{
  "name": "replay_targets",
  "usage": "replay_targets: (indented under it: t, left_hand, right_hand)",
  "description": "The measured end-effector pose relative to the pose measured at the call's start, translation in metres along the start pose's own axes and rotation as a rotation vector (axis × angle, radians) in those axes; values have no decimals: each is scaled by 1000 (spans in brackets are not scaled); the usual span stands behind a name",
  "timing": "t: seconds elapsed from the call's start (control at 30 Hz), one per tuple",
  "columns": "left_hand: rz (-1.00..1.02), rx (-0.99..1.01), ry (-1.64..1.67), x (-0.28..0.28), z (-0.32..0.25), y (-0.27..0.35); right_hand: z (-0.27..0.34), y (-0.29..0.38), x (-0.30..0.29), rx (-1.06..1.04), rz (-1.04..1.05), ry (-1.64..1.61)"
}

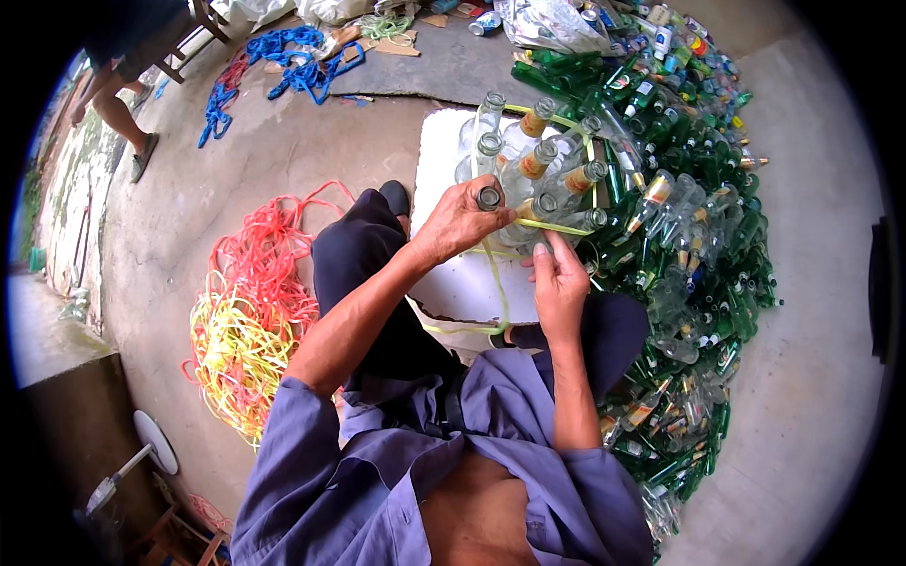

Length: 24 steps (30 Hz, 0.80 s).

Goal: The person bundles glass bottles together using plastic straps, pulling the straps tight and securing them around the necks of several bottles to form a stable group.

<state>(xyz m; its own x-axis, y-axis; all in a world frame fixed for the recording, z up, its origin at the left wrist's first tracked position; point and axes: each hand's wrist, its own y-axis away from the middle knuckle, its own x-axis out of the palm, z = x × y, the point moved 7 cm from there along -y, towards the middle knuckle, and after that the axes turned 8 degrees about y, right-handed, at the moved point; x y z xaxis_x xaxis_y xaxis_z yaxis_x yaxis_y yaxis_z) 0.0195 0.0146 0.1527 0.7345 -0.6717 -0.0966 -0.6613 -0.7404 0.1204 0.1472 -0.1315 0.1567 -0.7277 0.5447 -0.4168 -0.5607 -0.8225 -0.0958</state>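
Several clear glass bottles (536, 159) stand upright in a tight cluster, some with orange neck labels. A flat yellow plastic strap (555, 226) runs around them below the bottle mouths. My left hand (460, 218) is wrapped about one clear bottle neck (488, 199) at the near left corner, with the strap pinched under its thumb. From there a loose strap tail (500, 283) hangs down towards the floor. Under the near side of the cluster is my right hand (560, 279), its fingertips close to the strap; whether they grip anything is hidden. The bottles rest on a white board (471, 286).
A large heap of green and clear bottles (697, 240) lies along the right. Tangled red and yellow strapping (248, 311) is piled on the left floor. Blue strapping (301, 60) lies farther off. Another person's leg (119, 113) shows at upper left. A pedestal fan (154, 442) is at lower left.
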Motion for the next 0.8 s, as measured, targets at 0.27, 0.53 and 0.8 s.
replay_targets:
  t: [0.27, 0.53, 0.8]
  left_hand:
    - [1, 17, 49, 1, 6, -1]
    - [-5, 34, 46, 0, 6, -1]
    - [2, 32, 81, 0, 8, -1]
  right_hand:
    - [-5, -12, 16, -69, -2, 107]
    - [16, -35, 28, -133, 31, 338]
    - [22, -41, 27, -273, 26, 461]
